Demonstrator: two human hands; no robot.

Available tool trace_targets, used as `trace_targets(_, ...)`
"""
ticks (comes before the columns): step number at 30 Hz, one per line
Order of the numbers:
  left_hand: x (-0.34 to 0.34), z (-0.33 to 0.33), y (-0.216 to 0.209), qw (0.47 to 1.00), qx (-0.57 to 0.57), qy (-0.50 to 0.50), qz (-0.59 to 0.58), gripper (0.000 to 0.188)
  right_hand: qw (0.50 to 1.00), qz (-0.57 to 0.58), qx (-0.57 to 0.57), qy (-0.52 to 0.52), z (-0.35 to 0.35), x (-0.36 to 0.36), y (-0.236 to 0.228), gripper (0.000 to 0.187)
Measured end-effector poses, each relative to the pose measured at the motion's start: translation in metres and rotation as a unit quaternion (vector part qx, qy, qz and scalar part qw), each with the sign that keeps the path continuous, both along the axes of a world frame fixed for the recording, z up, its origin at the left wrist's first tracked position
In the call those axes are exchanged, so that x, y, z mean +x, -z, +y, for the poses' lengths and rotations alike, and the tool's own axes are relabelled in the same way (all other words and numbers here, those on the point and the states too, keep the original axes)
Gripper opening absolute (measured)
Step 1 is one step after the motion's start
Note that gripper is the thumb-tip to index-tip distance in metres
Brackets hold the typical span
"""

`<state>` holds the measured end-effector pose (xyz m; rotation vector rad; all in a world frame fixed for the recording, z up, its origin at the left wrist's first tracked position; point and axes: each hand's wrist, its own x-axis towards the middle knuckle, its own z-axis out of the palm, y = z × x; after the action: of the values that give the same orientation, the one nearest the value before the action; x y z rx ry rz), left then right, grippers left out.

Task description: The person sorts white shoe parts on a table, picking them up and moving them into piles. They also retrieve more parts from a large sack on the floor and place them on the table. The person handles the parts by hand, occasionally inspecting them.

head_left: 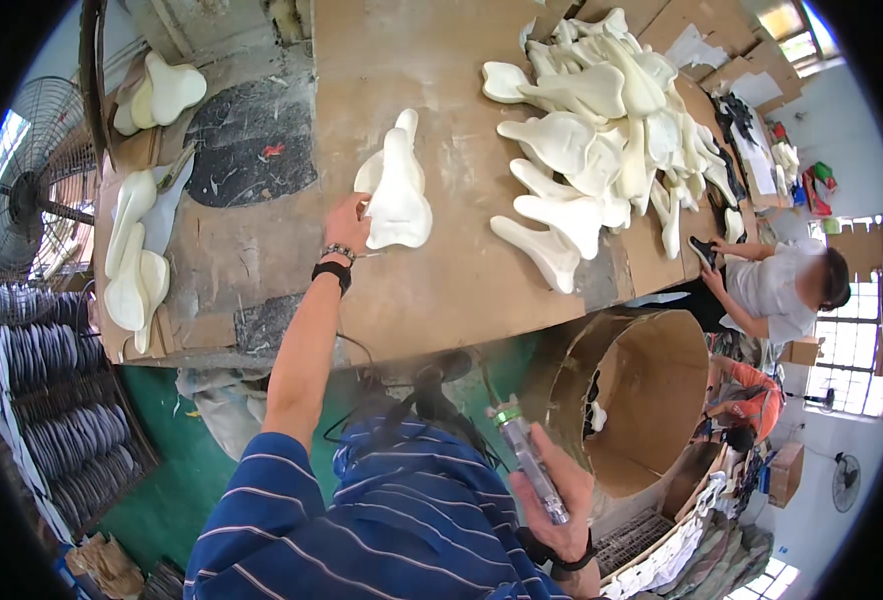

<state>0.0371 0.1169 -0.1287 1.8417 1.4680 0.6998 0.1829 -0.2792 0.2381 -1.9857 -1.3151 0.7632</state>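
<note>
The left hand reaches across the cardboard-covered workbench with its fingers closed on the near edge of a white saddle-shaped foam piece, which lies flat on a second one at the bench's middle. The right hand hangs below the bench's near edge, wrapped around a spray gun with a green collar. Progress appears early: a large heap of white pieces remains on the bench's right portion, and a smaller group lies at its left end.
</note>
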Motion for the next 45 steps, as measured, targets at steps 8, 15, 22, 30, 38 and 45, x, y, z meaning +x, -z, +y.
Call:
trace_targets(8,0.0,0.008,0.0,0.999,-0.03,0.026,-0.02,0.043,0.996,-0.02,0.063,0.054,0.006,-0.013,-0.004,0.065)
trace_targets(15,-0.076,-0.02,-0.002,0.984,-0.08,0.01,-0.157,0.045,0.999,-0.027,0.023,0.029,0.015,-0.026,-0.013,0.051)
trace_targets(22,-0.178,-0.066,-0.034,0.977,-0.131,-0.09,-0.141,0.045,1.0,-0.007,-0.009,0.019,0.03,-0.033,-0.003,0.06)
trace_targets(30,-0.154,-0.06,-0.046,0.989,-0.085,-0.043,-0.109,0.045,0.996,-0.023,0.041,0.073,0.041,-0.011,0.001,0.059)
trace_targets(38,-0.09,0.002,-0.039,0.937,-0.139,-0.047,-0.318,0.043,0.997,-0.026,0.05,0.051,0.042,0.011,-0.006,0.065)
trace_targets(45,-0.123,0.023,-0.044,0.866,-0.142,-0.093,-0.47,0.045,0.999,0.007,0.042,0.024,0.033,0.03,0.004,0.072)
